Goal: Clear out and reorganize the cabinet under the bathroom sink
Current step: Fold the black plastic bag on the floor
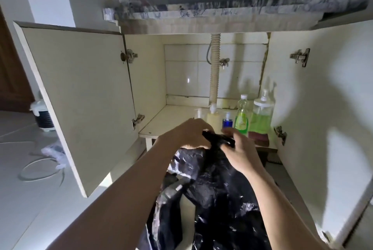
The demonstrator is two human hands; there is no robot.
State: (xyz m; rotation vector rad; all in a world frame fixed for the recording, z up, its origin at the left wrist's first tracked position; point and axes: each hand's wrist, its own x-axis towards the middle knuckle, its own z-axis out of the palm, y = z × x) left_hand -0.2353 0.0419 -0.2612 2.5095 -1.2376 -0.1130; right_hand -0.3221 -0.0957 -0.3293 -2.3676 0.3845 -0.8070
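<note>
Here | left hand (189, 132), right hand (240, 153): fingers clamped on twisted neck | crinkly glossy black plastic bag (218, 199)

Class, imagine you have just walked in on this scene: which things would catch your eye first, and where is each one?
First, the black plastic bag in the foreground, its twisted top held by the left hand and the right hand. Behind them, the open cabinet holds two bottles of green liquid at its right, and a corrugated drain hose runs down the tiled back.
</note>
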